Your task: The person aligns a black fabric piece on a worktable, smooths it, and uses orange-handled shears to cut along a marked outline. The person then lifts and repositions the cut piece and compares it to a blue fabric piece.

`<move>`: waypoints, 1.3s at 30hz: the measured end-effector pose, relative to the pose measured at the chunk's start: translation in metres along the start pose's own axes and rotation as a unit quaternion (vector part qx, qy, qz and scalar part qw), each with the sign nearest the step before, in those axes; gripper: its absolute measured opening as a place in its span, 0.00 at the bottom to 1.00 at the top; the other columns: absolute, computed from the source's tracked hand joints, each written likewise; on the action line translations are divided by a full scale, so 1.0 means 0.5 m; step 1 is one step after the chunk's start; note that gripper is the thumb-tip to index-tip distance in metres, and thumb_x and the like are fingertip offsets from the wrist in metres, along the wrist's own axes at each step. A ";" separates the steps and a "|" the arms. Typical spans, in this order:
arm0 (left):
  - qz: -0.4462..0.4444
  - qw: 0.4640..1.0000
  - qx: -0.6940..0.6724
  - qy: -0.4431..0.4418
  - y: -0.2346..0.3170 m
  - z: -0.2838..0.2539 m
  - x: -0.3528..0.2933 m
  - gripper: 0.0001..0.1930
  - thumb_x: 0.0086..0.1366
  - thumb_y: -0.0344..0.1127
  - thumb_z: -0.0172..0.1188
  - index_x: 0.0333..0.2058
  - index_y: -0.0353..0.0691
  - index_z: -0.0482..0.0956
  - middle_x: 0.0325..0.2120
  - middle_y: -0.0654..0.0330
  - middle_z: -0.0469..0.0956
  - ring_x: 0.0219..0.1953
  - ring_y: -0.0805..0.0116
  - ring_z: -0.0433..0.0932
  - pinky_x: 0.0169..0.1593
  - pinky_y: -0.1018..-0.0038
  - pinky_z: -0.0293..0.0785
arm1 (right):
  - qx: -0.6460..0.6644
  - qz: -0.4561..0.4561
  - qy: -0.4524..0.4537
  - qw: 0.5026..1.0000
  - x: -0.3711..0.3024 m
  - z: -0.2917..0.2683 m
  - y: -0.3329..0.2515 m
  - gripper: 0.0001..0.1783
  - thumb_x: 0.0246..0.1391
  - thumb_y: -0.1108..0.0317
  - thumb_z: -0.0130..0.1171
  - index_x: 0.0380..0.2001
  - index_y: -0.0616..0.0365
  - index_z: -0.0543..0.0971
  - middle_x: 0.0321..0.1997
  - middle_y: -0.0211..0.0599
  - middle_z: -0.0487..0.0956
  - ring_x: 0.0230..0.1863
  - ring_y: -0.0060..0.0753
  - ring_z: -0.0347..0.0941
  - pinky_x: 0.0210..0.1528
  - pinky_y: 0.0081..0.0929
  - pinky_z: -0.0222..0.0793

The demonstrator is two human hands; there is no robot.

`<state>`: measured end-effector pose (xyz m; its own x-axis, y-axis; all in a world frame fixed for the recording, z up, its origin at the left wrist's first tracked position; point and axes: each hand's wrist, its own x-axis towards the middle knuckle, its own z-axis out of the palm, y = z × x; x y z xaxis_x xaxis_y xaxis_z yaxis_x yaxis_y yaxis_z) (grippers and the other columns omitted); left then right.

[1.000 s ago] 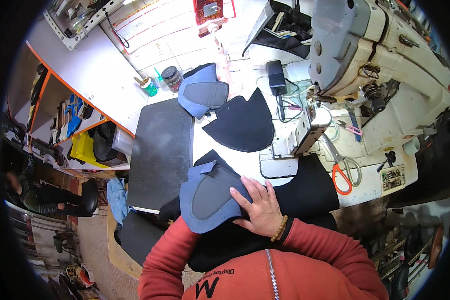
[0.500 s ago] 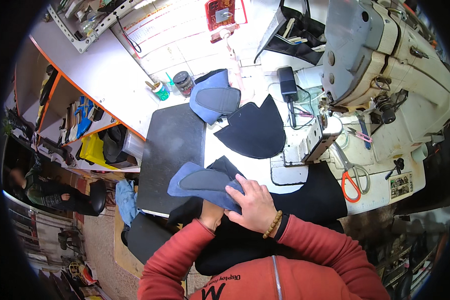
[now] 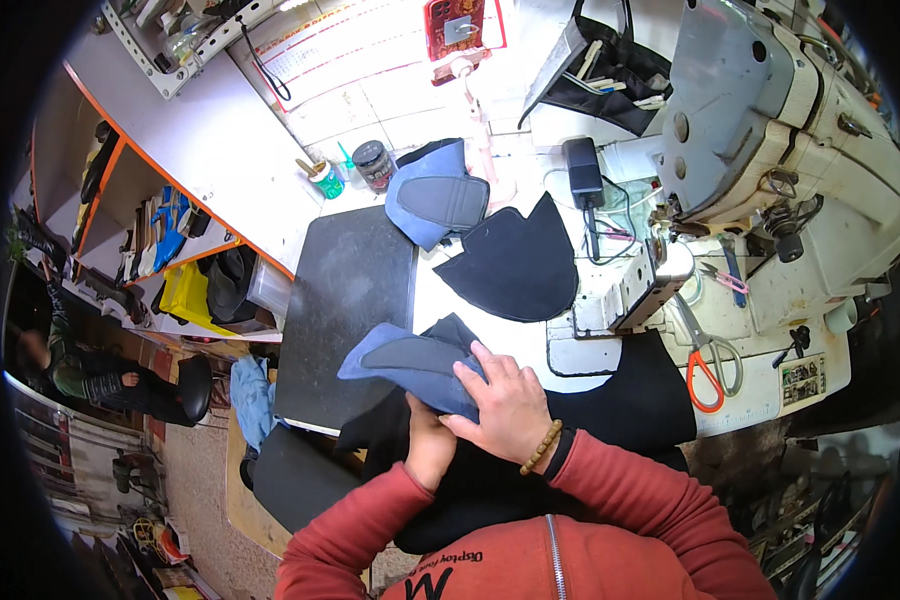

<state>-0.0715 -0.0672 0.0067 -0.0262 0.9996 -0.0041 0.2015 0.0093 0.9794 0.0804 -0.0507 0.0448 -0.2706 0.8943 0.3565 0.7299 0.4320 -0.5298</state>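
A blue fabric piece with a dark grey stitched patch (image 3: 405, 357) is held above the front of the table. My right hand (image 3: 510, 408) lies over its right end, thumb and fingers closed on it. From below, my left hand (image 3: 429, 440) grips the near edge; its fingertips are hidden under the piece. Black cloth (image 3: 620, 395) spreads beneath and to the right of my hands. Farther back lie a similar blue piece with a grey patch (image 3: 440, 200) and a flat black cut piece with a notched edge (image 3: 520, 262).
A sewing machine (image 3: 740, 130) stands at the right, with orange-handled scissors (image 3: 705, 380) before it. Left of centre lies a black board (image 3: 345, 300). Behind it are a dark jar (image 3: 374, 165) and a phone on a stand (image 3: 454, 30). Another person (image 3: 100, 375) is at far left.
My left hand has shifted slightly right, and more of it now shows below the piece. The blue piece's right end has tilted down a little. My right hand keeps its hold.
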 end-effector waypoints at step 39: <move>0.280 0.826 0.472 -0.126 -0.008 -0.032 0.125 0.18 0.65 0.43 0.57 0.49 0.41 0.78 0.48 0.52 0.78 0.53 0.52 0.76 0.57 0.59 0.69 | 0.595 0.263 -0.086 0.754 -0.038 -0.027 0.150 0.08 0.61 0.68 0.63 0.35 0.62 0.80 0.30 0.18 0.76 0.32 0.11 0.66 0.37 0.15 0.65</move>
<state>-0.0899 -0.0053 0.0057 0.5108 0.8259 0.2385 0.7899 -0.5604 0.2489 0.1487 -0.0370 0.0088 -0.2922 0.9363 -0.1948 -0.2889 -0.2806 -0.9153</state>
